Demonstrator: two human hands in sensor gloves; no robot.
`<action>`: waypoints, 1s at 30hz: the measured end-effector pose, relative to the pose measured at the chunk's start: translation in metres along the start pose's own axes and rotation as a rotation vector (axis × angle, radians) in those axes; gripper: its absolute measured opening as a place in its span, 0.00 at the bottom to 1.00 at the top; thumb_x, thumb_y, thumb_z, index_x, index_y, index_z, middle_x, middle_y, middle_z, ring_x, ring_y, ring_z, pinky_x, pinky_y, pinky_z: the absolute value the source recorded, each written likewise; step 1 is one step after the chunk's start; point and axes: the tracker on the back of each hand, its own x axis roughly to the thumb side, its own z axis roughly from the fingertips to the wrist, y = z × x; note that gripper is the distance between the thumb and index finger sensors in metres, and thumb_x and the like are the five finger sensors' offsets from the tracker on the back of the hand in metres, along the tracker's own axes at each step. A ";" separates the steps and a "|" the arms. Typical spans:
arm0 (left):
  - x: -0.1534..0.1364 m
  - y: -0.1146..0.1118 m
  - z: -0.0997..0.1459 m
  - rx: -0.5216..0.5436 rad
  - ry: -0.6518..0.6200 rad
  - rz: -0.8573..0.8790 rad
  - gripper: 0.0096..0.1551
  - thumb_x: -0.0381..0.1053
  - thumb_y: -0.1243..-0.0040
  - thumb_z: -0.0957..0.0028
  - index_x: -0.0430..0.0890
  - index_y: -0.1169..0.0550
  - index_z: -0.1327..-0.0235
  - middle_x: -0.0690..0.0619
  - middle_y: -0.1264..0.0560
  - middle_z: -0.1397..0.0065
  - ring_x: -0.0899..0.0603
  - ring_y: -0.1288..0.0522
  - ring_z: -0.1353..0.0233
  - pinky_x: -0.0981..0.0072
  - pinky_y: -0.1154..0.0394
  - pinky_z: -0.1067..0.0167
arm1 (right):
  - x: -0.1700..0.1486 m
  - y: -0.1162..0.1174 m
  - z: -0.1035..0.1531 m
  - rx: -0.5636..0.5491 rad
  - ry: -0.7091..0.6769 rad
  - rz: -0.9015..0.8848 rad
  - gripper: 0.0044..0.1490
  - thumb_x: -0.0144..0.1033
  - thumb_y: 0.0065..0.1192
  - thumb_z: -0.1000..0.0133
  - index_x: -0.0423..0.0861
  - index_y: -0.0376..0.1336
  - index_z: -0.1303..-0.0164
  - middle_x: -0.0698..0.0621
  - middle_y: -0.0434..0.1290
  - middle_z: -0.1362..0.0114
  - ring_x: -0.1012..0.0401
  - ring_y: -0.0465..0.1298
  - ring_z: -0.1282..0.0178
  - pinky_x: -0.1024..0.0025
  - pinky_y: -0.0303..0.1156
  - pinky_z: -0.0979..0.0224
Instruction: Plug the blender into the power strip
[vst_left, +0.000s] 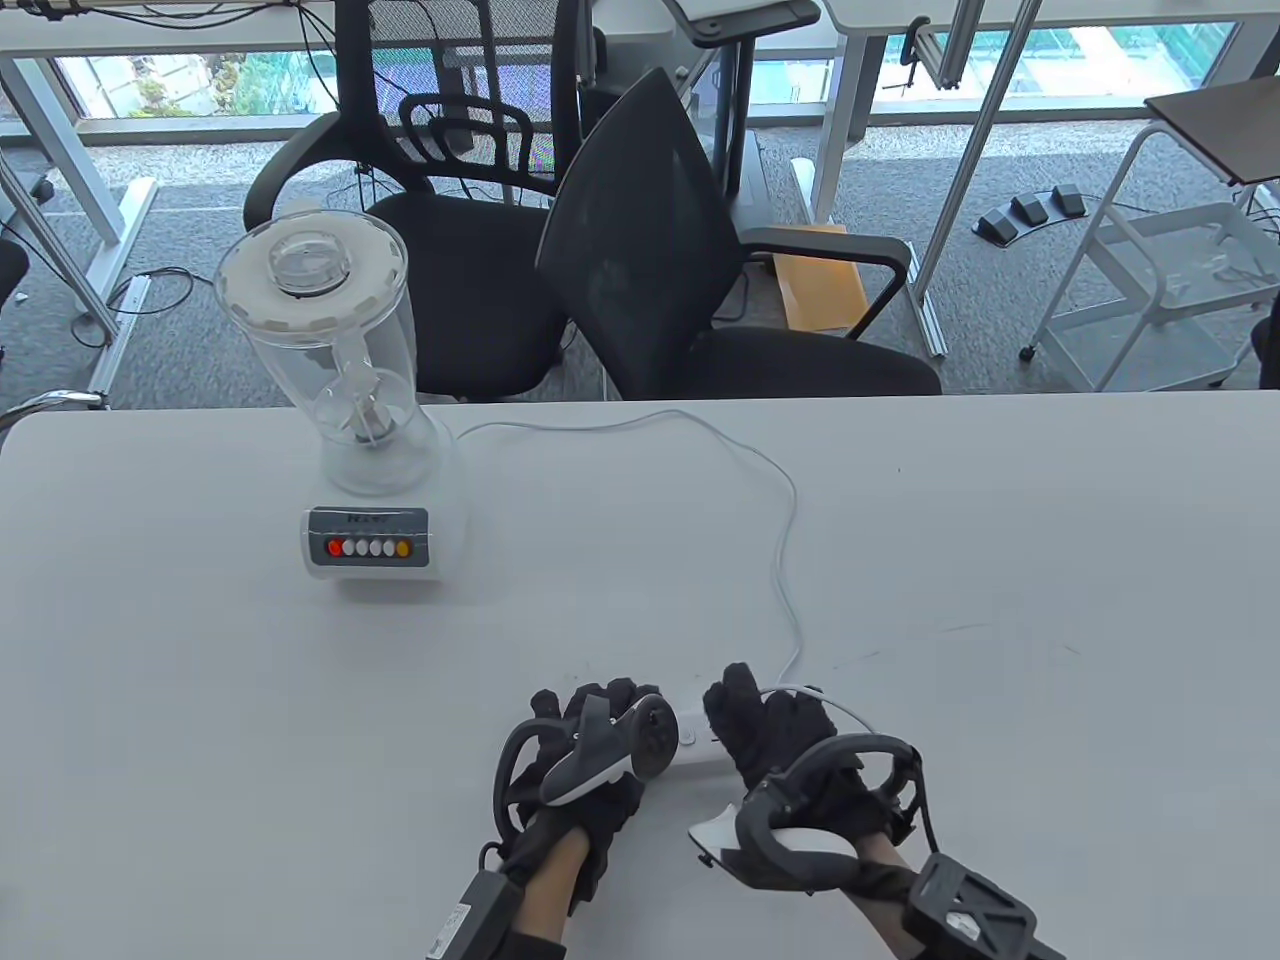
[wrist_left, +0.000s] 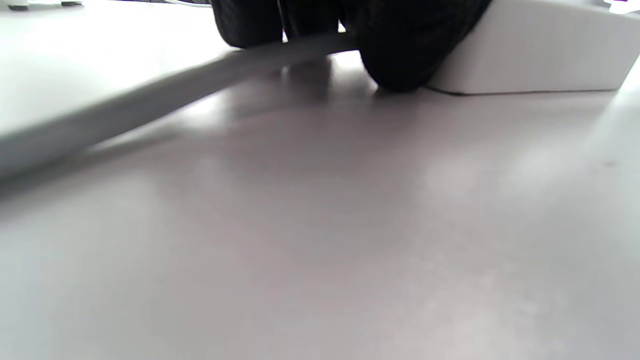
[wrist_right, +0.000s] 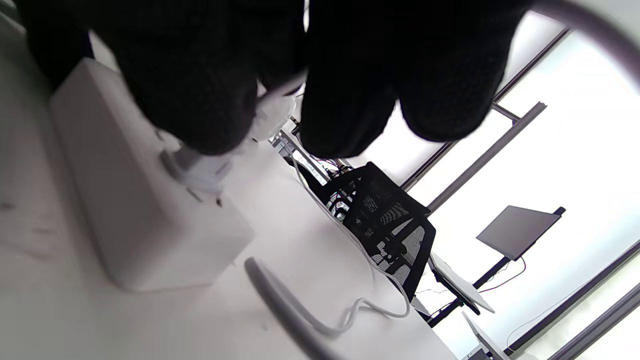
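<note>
The white blender (vst_left: 365, 480) with a clear jar stands at the table's left. Its white cord (vst_left: 790, 520) runs right, then down to my right hand (vst_left: 745, 715). In the right wrist view my right fingers (wrist_right: 200, 100) pinch the white plug (wrist_right: 205, 172) against the top face of the white power strip (wrist_right: 135, 210); its prongs are partly visible at the surface. My left hand (vst_left: 600, 715) holds the strip's left end (vst_left: 695, 745). In the left wrist view my fingers (wrist_left: 400, 50) press against the strip's side (wrist_left: 525, 55) on the table.
A grey cable (wrist_left: 150, 105) runs across the table by my left fingers. Two black office chairs (vst_left: 700, 300) stand beyond the table's far edge. The cord loops on the table behind the strip (wrist_right: 360, 305).
</note>
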 end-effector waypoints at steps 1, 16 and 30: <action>-0.002 0.001 0.001 -0.006 -0.002 0.012 0.43 0.56 0.38 0.45 0.53 0.41 0.17 0.49 0.40 0.12 0.34 0.37 0.15 0.22 0.46 0.26 | -0.013 -0.006 0.006 -0.014 0.027 -0.066 0.51 0.44 0.75 0.54 0.44 0.58 0.19 0.36 0.61 0.19 0.56 0.80 0.40 0.52 0.78 0.39; -0.037 0.040 0.043 0.228 0.045 0.224 0.56 0.70 0.44 0.51 0.51 0.50 0.14 0.46 0.47 0.09 0.31 0.44 0.12 0.20 0.50 0.26 | -0.126 0.024 0.066 -0.328 0.561 -0.624 0.50 0.52 0.70 0.51 0.43 0.60 0.20 0.36 0.65 0.20 0.54 0.80 0.39 0.50 0.77 0.39; -0.034 0.042 0.043 0.283 0.044 0.204 0.56 0.71 0.45 0.52 0.51 0.50 0.14 0.47 0.46 0.09 0.32 0.44 0.12 0.20 0.50 0.26 | -0.132 0.068 0.112 -0.297 0.702 -0.751 0.50 0.53 0.68 0.49 0.40 0.60 0.20 0.35 0.65 0.21 0.50 0.79 0.37 0.47 0.76 0.39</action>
